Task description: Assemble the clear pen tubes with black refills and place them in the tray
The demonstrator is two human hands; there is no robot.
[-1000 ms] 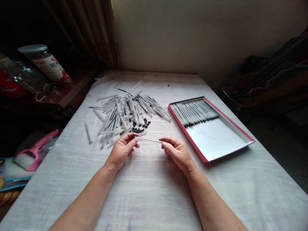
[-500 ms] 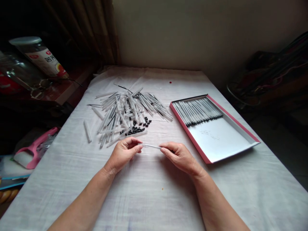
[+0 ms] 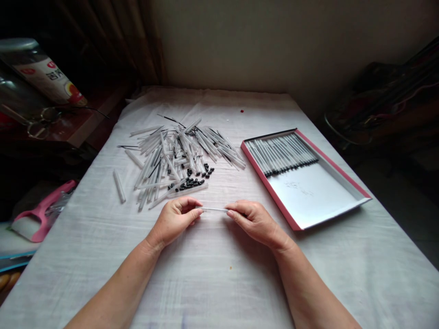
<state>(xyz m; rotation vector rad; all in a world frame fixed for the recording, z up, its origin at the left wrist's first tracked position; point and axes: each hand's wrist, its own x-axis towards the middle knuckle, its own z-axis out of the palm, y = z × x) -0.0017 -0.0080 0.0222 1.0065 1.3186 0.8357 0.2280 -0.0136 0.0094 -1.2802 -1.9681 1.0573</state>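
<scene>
Head view: the left hand (image 3: 176,218) and the right hand (image 3: 255,219) hold one thin pen tube (image 3: 214,209) between them, each gripping an end with thumb and fingers pinched together. It lies nearly level over the white cloth (image 3: 219,283), just on the near side of the pile of clear tubes (image 3: 156,171) and left of the pink-edged box (image 3: 275,195).

Compared with a second ago, the hands are closer together, and a shorter stretch of the tube shows between them. The right hand's fingers are now curled in more; the dark end that showed beneath them then is mostly hidden. Against half a second ago, the grip looks almost the same. The tube also sits closer to level than it did at first, when it sloped down to the right.

The pile, its black caps (image 3: 190,183) and the single tube (image 3: 120,186) at its left have kept their arrangement. The row of pens (image 3: 283,153) still fills the box's far part.
</scene>
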